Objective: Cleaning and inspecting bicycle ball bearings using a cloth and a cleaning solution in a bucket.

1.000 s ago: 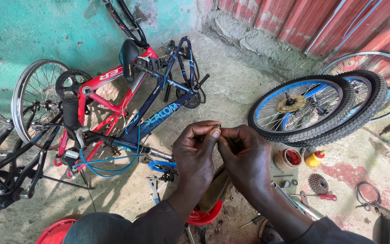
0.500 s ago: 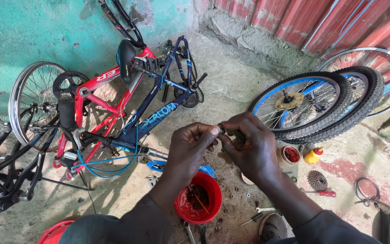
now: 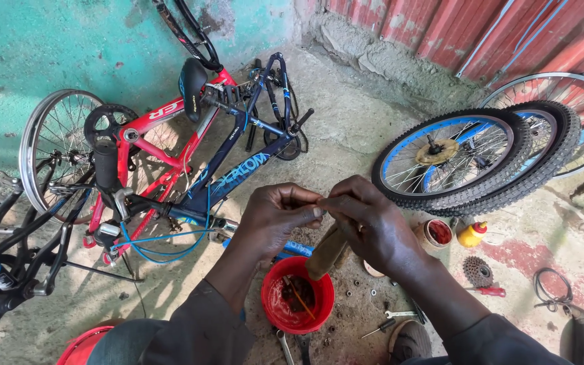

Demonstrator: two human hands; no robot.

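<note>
Both hands are now sitting lower in view, directly above the red bowl (image 3: 297,295). Left hand (image 3: 280,215) and right hand (image 3: 371,223) are meeting fingertip to fingertip, pinching a small part too tiny to identify, equally near both.

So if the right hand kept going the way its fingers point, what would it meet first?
The left hand: the right hand points leftward, its fingers already at the left fingertips, seemingly touching, though depth is unclear.

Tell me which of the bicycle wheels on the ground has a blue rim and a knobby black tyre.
The wheel on the right, leaning against another tyre by the red wall. The wheel on the left has a bare silver rim and no tyre.
</note>
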